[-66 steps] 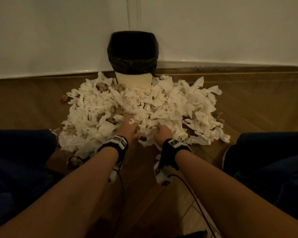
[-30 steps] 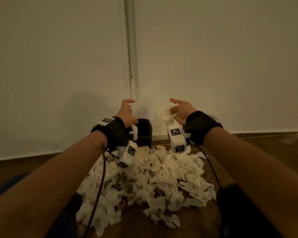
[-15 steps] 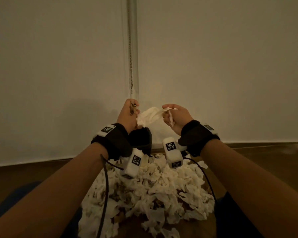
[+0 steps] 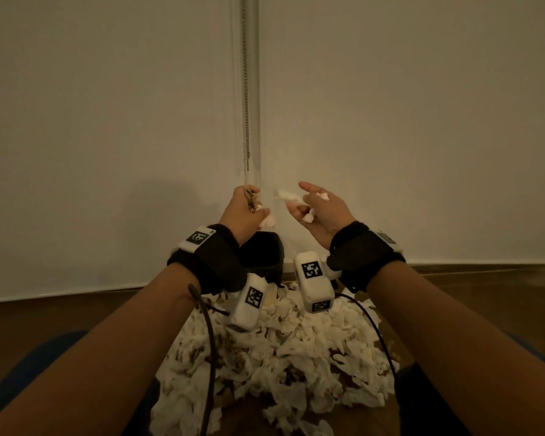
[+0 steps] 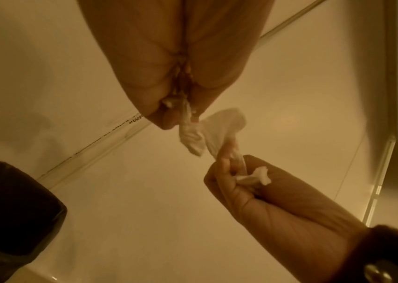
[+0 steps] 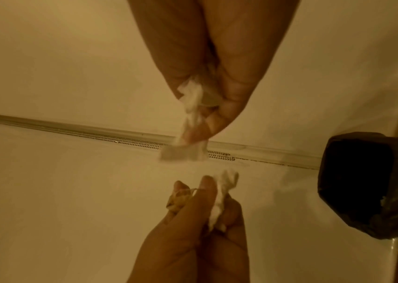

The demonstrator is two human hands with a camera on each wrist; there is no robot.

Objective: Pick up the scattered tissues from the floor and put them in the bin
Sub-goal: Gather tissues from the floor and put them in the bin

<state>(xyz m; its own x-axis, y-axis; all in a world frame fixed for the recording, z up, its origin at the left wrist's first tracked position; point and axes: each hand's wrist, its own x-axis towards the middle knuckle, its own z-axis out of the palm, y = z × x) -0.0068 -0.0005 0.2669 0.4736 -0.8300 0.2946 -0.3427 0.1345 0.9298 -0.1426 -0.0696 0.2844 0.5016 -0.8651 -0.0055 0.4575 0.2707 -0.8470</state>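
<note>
left hand [image 4: 245, 212] is raised above the bin [image 4: 266, 256], fingers curled round a white tissue [image 4: 267, 219] and a brownish scrap — the white end hangs down past the thumb, long axis roughly vertical. right hand [image 4: 323, 209] sits just beside it, apart, pinching another tissue [image 4: 288, 196] between thumb and fingertips [image 5: 224, 159]; its free end juts toward the left hand, bits poking between the fingers. the heap [image 4: 283, 366] lies on the floor against the bin.
</note>
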